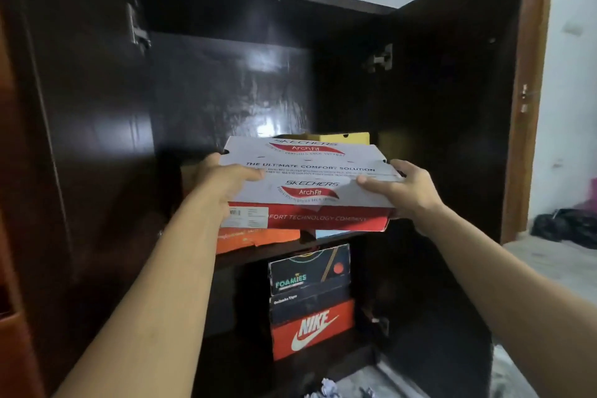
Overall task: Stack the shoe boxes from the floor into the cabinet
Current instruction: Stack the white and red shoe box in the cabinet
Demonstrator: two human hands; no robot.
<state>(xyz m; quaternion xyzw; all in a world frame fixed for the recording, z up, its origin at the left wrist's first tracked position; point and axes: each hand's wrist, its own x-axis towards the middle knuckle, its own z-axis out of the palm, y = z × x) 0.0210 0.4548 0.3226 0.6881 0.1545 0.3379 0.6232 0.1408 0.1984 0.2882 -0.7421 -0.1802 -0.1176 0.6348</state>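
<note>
A white and red Skechers shoe box [307, 184] is at the front of the dark cabinet's [226, 81] upper shelf, over an orange box [255, 237] and a pale blue one [329, 233]. My left hand [223, 182] grips its left end, thumb on the lid. My right hand [403, 191] grips its right end the same way. A yellow box [339, 138] shows behind it. On the lower shelf stand a black Foamies box [308, 271], a dark box [310, 305] and an orange Nike box [313, 329], stacked.
Both cabinet doors stand open, the right door [452, 100] close to my right arm. Crumpled paper [328, 388] lies on the floor in front. A dark bag [565, 226] lies on the floor at the far right beyond a wooden door frame [529, 107].
</note>
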